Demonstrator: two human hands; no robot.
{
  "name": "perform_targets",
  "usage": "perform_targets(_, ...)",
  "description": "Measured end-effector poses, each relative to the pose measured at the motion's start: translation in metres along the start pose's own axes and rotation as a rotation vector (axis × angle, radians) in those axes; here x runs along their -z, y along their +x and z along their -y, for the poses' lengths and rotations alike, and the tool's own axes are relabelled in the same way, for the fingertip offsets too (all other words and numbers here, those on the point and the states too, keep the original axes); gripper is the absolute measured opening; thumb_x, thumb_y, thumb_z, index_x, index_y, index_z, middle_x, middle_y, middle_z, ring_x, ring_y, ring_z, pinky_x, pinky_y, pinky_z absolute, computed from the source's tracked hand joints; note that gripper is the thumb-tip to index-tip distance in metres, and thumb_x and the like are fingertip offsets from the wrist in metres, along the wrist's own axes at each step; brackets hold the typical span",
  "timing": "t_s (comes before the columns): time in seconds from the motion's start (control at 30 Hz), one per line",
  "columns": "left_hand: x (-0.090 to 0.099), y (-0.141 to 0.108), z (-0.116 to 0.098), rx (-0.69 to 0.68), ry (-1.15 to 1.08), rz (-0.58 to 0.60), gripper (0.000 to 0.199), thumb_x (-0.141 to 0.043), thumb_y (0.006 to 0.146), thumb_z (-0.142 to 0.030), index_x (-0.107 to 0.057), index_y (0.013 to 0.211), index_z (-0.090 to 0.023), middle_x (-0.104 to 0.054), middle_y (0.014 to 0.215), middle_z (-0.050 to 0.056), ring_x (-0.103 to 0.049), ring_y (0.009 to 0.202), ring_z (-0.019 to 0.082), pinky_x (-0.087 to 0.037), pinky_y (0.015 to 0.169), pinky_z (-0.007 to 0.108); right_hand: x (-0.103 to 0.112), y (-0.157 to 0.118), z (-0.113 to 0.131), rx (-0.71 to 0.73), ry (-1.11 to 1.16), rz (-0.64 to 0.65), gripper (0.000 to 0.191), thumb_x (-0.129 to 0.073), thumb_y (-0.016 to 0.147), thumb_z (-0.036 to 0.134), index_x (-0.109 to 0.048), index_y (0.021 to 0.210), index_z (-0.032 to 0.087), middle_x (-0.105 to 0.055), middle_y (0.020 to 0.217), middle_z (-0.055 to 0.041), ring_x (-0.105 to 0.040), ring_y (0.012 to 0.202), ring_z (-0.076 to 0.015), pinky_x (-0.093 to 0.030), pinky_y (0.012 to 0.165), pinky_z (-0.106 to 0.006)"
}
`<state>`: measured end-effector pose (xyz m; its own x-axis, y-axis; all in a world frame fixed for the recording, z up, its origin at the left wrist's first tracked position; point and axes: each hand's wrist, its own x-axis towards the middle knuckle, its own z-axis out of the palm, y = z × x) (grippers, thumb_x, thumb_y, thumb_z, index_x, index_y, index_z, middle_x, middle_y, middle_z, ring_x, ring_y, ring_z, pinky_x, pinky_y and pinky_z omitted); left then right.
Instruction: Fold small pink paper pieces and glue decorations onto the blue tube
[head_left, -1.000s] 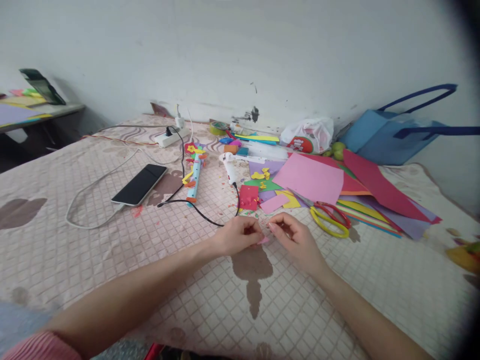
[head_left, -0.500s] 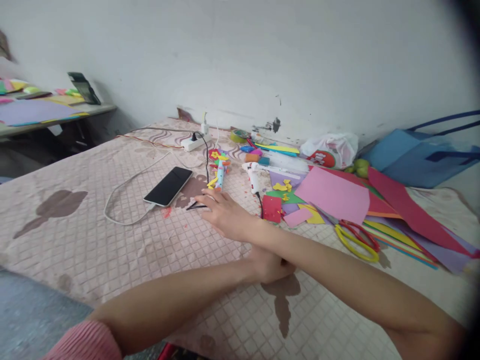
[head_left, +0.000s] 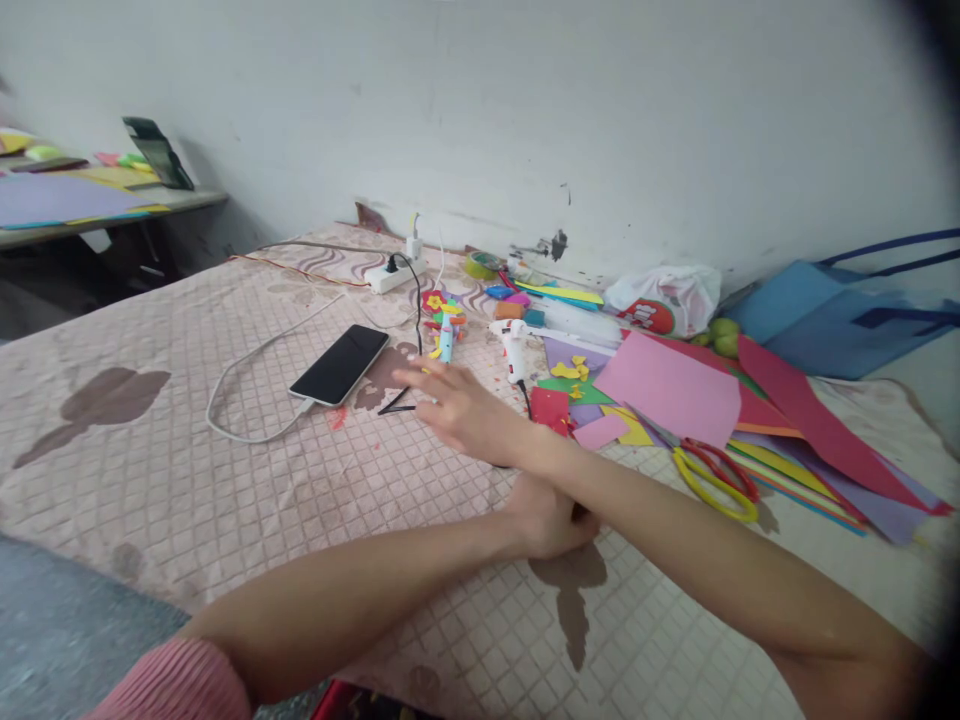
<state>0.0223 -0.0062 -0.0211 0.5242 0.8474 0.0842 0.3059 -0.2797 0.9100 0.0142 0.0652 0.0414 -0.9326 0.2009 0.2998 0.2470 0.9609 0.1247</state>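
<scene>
In the head view, the right hand [head_left: 466, 412] crosses above the left wrist, fingers loosely parted just before the decorated blue strip [head_left: 448, 345]; contact cannot be told. The left hand [head_left: 551, 517] curls beneath the right forearm, its contents hidden, with the glue gun [head_left: 514, 357] beyond both hands and scissors [head_left: 718, 472] to their right.

Near-left tabletop [head_left: 187, 500] had loads of room tbh. Straight ahead, nope: right forearm [head_left: 667, 525] crossed over the left hand [head_left: 551, 517], black cord [head_left: 419, 300] and glue gun [head_left: 515, 358] sat just beyond.
</scene>
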Motion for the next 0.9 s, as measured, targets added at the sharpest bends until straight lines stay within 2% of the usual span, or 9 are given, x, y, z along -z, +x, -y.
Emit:
perform_targets(0.1, 0.003, 0.0, -0.001, -0.02, 0.176, 0.041, 0.009, -0.053, 0.072, -0.023, -0.06, 0.069, -0.018, -0.066, 0.075, 0.006, -0.058, 0.069, 0.02, -0.043, 0.061, 0.031, 0.018, -0.017, -0.03, -0.223, 0.027, -0.206, 0.017, -0.043, 0.087, 0.013, -0.059, 0.09, 0.018, -0.041, 0.135, -0.0086, -0.029, 0.128, -0.0276, -0.029, 0.101, -0.05)
perform_targets(0.13, 0.003, 0.0, -0.002, -0.035, 0.207, 0.053, 0.01, -0.052, 0.072, -0.023, -0.06, 0.069, -0.018, -0.066, 0.074, 0.004, -0.058, 0.067, 0.019, -0.042, 0.059, 0.029, 0.021, -0.026, -0.04, -0.31, 0.033, -0.232, 0.016, -0.044, 0.087, 0.013, -0.06, 0.088, 0.017, -0.045, 0.131, -0.0094, -0.035, 0.124, -0.0275, -0.031, 0.099, -0.049)
perform_targets(0.2, 0.005, 0.0, -0.003, -0.061, 0.232, 0.059, 0.01, -0.052, 0.073, -0.023, -0.06, 0.071, -0.018, -0.067, 0.076, 0.003, -0.058, 0.067, 0.016, -0.04, 0.058, 0.026, 0.023, -0.046, -0.055, -0.399, 0.047, -0.175, 0.015, -0.048, 0.086, 0.017, -0.061, 0.079, 0.016, -0.054, 0.116, -0.0114, -0.045, 0.112, -0.0271, -0.037, 0.094, -0.045)
perform_targets(0.27, 0.005, 0.0, -0.003, -0.064, 0.239, 0.06, 0.01, -0.051, 0.073, -0.022, -0.06, 0.071, -0.018, -0.066, 0.075, 0.002, -0.057, 0.065, 0.015, -0.038, 0.056, 0.024, 0.023, -0.065, -0.058, -0.508, 0.075, -0.17, 0.017, -0.048, 0.086, 0.017, -0.06, 0.075, 0.016, -0.06, 0.098, -0.0102, -0.053, 0.098, -0.0244, -0.042, 0.087, -0.041)
perform_targets(0.43, 0.007, -0.001, -0.004, -0.025, 0.135, 0.046, 0.008, -0.052, 0.073, -0.022, -0.058, 0.068, -0.017, -0.063, 0.068, 0.0, -0.053, 0.059, 0.012, -0.037, 0.054, 0.023, 0.038, -0.105, -0.023, -0.629, 0.319, -0.265, 0.02, -0.042, 0.086, 0.012, -0.059, 0.092, 0.02, -0.061, 0.099, -0.0057, -0.056, 0.091, -0.0185, -0.045, 0.076, -0.03)
perform_targets(0.53, 0.01, 0.004, -0.003, 0.036, -0.064, 0.006, 0.01, -0.055, 0.073, -0.023, -0.056, 0.066, -0.016, -0.057, 0.06, -0.001, -0.05, 0.056, 0.011, -0.037, 0.052, 0.021, 0.048, -0.131, -0.008, -0.888, 0.433, -0.399, 0.014, -0.046, 0.088, 0.023, -0.058, 0.093, 0.02, -0.062, 0.087, -0.0041, -0.057, 0.071, -0.0154, -0.045, 0.063, -0.027)
perform_targets(0.63, 0.016, 0.012, -0.005, 0.165, -0.362, -0.025, 0.014, -0.054, 0.076, -0.025, -0.053, 0.067, -0.015, -0.054, 0.056, -0.002, -0.051, 0.053, 0.01, -0.04, 0.052, 0.021, 0.043, -0.158, -0.003, -1.05, 0.668, -0.48, 0.023, -0.044, 0.089, 0.037, -0.057, 0.087, 0.018, -0.059, 0.072, -0.0026, -0.053, 0.056, -0.0127, -0.042, 0.049, -0.024)
perform_targets(0.73, 0.023, 0.021, -0.008, 0.274, -0.524, -0.032, 0.012, -0.056, 0.075, -0.024, -0.051, 0.069, -0.015, -0.053, 0.056, -0.003, -0.05, 0.05, 0.008, -0.041, 0.052, 0.02, 0.029, -0.177, 0.003, -1.11, 0.887, -0.419, 0.034, -0.041, 0.089, 0.046, -0.057, 0.081, 0.017, -0.057, 0.069, -0.0026, -0.052, 0.052, -0.0116, -0.04, 0.045, -0.024)
perform_targets(0.9, 0.029, 0.023, -0.005, 0.277, -0.574, -0.012, 0.022, -0.062, 0.074, -0.033, -0.052, 0.07, -0.013, -0.054, 0.057, -0.003, -0.05, 0.052, 0.007, -0.042, 0.054, 0.019, 0.014, -0.183, 0.022, -1.145, 1.134, -0.384, 0.034, -0.042, 0.089, 0.047, -0.055, 0.079, 0.018, -0.051, 0.057, 0.0023, -0.044, 0.045, -0.009, -0.035, 0.042, -0.022)
